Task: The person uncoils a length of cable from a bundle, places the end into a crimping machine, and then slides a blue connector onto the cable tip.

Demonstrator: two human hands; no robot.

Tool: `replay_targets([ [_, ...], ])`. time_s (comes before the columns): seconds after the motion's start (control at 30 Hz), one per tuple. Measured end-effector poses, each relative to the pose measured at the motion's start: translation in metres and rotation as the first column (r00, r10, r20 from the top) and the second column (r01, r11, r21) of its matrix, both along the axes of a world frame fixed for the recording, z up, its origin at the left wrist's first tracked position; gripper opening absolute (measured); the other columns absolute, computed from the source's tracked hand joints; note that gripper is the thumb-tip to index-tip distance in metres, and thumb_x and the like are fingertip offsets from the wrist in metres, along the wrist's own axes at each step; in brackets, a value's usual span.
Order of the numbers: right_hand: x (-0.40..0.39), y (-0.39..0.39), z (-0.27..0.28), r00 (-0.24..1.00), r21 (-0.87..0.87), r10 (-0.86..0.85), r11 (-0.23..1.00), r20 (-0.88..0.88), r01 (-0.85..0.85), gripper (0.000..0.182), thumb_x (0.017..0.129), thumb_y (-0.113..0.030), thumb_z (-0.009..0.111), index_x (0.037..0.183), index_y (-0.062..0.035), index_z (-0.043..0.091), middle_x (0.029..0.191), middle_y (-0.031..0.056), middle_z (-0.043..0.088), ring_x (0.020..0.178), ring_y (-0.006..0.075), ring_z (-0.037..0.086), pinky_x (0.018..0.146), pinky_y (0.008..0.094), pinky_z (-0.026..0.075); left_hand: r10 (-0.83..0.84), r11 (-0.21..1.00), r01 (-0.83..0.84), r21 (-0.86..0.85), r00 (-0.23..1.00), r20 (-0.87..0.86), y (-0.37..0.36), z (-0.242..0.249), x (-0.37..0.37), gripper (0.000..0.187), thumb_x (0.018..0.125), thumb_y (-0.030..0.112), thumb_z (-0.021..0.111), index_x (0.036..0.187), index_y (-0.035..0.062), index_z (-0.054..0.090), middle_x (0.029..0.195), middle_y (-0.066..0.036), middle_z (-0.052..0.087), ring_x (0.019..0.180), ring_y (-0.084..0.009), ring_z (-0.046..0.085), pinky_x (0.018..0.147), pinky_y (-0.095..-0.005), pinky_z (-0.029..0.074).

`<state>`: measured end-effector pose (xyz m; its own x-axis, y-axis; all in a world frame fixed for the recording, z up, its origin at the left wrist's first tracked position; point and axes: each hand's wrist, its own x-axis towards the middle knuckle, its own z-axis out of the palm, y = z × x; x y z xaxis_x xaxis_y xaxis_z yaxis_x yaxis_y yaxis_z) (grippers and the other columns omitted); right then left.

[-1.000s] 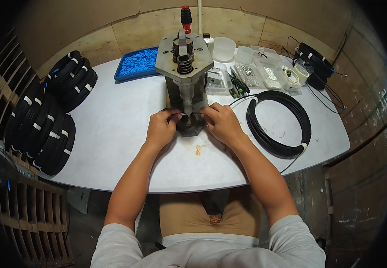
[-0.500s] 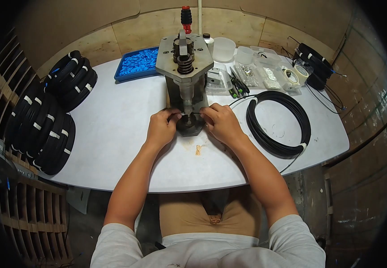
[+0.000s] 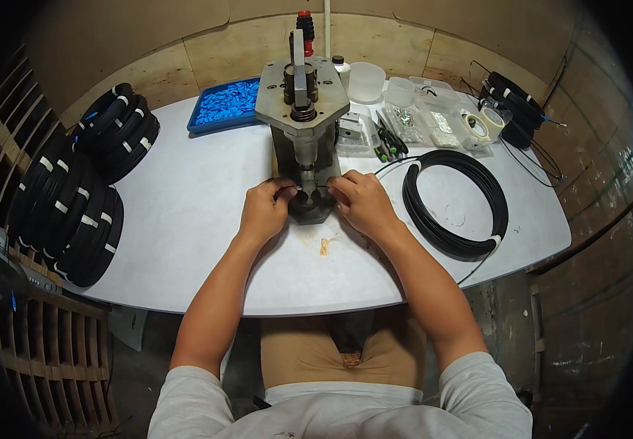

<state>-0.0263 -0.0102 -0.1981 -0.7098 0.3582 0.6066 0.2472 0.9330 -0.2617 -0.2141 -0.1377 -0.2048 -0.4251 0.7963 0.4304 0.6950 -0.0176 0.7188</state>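
Coiled black cable [image 3: 499, 199] leads into pinching right hand [image 3: 362, 197]; left hand's [image 3: 265, 207] hold is unclear.

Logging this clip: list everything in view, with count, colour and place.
Table: one, white, centre
Press: one, grey metal, mid-table
Ribbed fitting: one, black and red, beyond press top
Tray: one, blue, behind-left of press
Small pieces: many, blue, in tray
Stacked coils: several, black with white bands, left side
Large coil: one, black with white bands, right of press
Far coils: several, black, far right
Bottle: one, white, dark cap, behind press
Containers: several, clear, rear right
Tape rolls: two, pale, rear right
Tools: count unclear, black and green, right of press
Slatted panels: count unclear, brown, far left
Sleeves: two, light grey, bottom
Left hand: one, bare, at press base
Right hand: one, bare, at press base
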Motion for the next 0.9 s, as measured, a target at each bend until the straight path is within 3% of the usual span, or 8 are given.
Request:
replay_targets([
  [0.9,0.0002,0.005,-0.0008,0.999,0.015,0.034,0.999,-0.002,-0.034,0.019,0.08,-0.005,0.07,0.099,-0.0071,0.069,0.086,0.0104,0.065,0.079,0.0308,0.063,0.076,0.0399,0.05,0.005,1.0,-0.004,-0.031,1.0,0.021,-0.0019,0.0037,0.0017,0.017,0.089,0.011,0.064,0.101,0.0035,0.073,0.088,-0.019,0.071,0.078,-0.0325,0.069,0.074,-0.0376,0.053],
])
